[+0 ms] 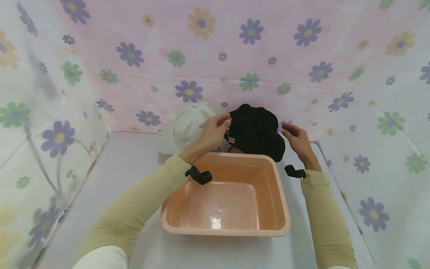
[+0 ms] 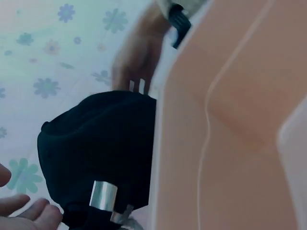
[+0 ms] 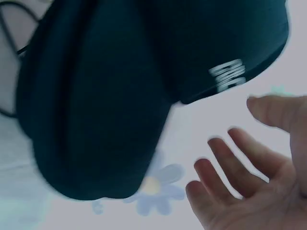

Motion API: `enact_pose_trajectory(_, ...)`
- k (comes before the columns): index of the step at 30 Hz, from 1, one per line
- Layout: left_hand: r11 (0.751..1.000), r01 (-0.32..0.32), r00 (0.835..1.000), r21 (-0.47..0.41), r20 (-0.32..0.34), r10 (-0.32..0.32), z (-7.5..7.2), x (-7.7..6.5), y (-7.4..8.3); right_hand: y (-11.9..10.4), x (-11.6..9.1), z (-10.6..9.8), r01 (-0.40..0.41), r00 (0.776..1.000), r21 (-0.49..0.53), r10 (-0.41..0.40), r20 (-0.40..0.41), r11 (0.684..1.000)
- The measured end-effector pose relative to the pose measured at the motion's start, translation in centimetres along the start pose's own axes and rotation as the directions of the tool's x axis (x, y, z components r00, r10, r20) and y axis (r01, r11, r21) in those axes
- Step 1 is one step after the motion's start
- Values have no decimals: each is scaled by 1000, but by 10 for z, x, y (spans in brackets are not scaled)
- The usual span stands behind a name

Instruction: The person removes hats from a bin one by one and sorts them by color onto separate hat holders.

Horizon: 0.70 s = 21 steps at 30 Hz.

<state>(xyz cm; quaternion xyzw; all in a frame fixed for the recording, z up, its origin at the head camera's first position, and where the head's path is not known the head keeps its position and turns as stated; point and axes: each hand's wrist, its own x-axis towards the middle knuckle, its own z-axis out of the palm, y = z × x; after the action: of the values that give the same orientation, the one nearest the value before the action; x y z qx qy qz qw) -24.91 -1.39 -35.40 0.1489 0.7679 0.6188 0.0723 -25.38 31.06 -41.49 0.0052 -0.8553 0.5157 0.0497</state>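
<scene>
A black cap (image 1: 253,129) with a metal buckle (image 2: 103,194) on its back strap is just behind the tub. My left hand (image 1: 215,130) is at its strap end, fingertips right at the cap's edge and the thumb apart from them in the left wrist view. My right hand (image 1: 298,141) is beside the brim, fingers spread and gripping nothing. A small white mark (image 3: 228,75) shows near the brim's edge in the right wrist view. Left of the black cap stands a white cap (image 1: 191,125), partly hidden by my left hand and forearm.
A peach plastic tub (image 1: 221,231) stands in front of the caps, with my left forearm across its left corner. Thin dark cords (image 3: 7,48) show beside the black cap. Flower-patterned cloth walls (image 1: 221,45) enclose the white table (image 1: 124,168) at the back and sides.
</scene>
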Motion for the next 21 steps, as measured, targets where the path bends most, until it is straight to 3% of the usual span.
enact_pose_trajectory(3, 991, 107, 994, -83, -2, -108, 3, 9, 0, 15, 1, 3, -85, 996, 19, 85, -18, 996)
enact_pose_trajectory(7, 946, 227, 974, -231, 45, -222, 3, 19, 1, 28, 0, 5, -182, 983, 34, 181, 42, 983)
enact_pose_trajectory(16, 863, 374, 926, -340, 80, -369, 1, 31, 10, 34, -5, 5, -280, 949, 134, 253, 186, 951)
enact_pose_trajectory(21, 806, 440, 894, -397, 108, -435, 0, 33, 12, 39, -5, 2, -371, 913, 173, 323, 250, 912)
